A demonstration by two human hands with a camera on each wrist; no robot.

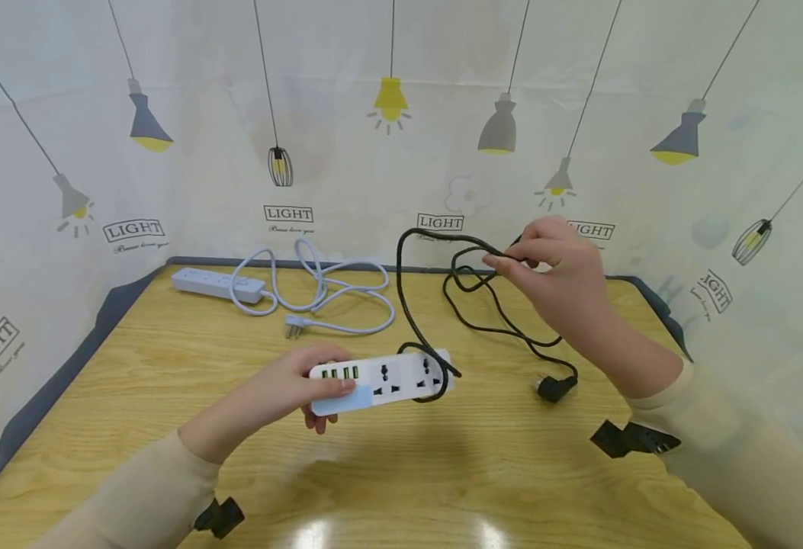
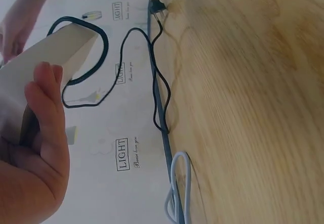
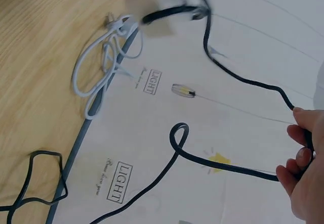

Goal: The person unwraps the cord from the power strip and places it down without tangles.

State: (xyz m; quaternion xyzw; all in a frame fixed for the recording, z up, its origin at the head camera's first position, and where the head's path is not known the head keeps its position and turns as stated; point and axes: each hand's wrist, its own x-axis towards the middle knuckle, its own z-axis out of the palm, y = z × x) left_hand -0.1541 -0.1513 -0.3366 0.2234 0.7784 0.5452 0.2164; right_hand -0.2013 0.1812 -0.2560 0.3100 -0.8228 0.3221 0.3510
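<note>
My left hand (image 1: 315, 381) grips the left end of a white power strip (image 1: 404, 385), thumb on top beside its green USB ports, and holds it up over the table. A black cord (image 1: 401, 282) loops around the strip's right end. Up and to the right, my right hand (image 1: 559, 263) pinches that cord between thumb and fingers. In the right wrist view the cord (image 3: 243, 80) runs from the strip into the curled fingers (image 3: 288, 178) and out again in a loose loop. The black plug (image 1: 555, 387) lies on the table below the right forearm.
At the back left of the wooden table (image 1: 133, 396) lies a second, light blue-white power strip (image 1: 216, 284), with its pale cord (image 1: 360, 290) in loose loops and its plug (image 1: 296, 324) in front. A printed cloth backdrop (image 1: 346, 99) rises along the table's back edge.
</note>
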